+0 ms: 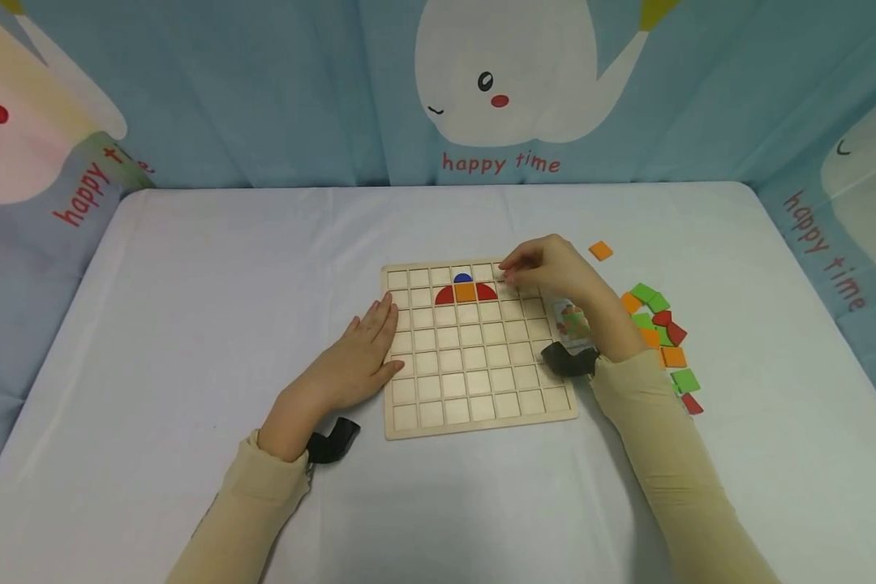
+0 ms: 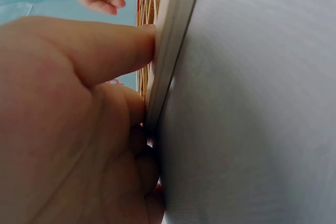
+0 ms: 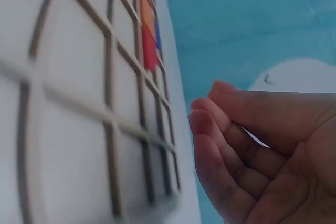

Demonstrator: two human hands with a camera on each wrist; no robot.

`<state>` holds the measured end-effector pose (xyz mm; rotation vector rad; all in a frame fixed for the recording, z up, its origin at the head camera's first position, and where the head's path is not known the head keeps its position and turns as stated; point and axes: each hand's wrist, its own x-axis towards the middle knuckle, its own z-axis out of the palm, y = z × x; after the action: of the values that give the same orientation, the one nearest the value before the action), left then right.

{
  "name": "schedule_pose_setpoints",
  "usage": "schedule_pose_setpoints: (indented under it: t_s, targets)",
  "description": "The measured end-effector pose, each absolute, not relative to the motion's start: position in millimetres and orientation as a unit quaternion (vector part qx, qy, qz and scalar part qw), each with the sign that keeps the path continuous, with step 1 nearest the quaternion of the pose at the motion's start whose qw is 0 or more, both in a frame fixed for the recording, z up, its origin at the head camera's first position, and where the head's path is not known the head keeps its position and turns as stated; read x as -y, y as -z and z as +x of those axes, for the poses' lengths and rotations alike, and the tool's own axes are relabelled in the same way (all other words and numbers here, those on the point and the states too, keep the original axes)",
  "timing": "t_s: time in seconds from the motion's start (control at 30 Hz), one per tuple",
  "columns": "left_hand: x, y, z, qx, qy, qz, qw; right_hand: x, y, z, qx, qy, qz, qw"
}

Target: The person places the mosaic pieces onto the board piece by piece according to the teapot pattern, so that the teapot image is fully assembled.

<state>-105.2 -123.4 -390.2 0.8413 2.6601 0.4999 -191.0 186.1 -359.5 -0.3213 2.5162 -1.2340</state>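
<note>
A wooden grid board [image 1: 455,410] lies on the table. In its upper rows are an orange square [image 1: 465,293], a red quarter-circle piece [image 1: 445,295] on its left, another red quarter-circle [image 1: 486,292] on its right, and a blue half-circle [image 1: 463,277] above. My left hand [image 1: 354,363] rests against the board's left edge, its thumb touching the rim in the left wrist view. Over the board's upper right corner hovers my right hand [image 1: 555,268]. Its fingers [image 3: 210,156] are loosely bent, and no piece shows between them and the thumb.
Right of the board, partly under the right forearm, lies a small picture card [image 1: 573,323]. Farther right is a scatter of green, orange and red pieces [image 1: 674,357]. A lone orange square [image 1: 601,251] lies behind them. A printed blue curtain [image 1: 277,97] borders the white table [image 1: 190,324].
</note>
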Motion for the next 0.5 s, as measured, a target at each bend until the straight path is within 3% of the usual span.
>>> schedule_pose_setpoints:
  t_s: [0.5]
  targets:
    - [125.4,392.5,-105.4,-0.926,-0.177,0.293,0.160,-258.0,336.9,-170.9,-0.906,0.403,-0.032,0.126]
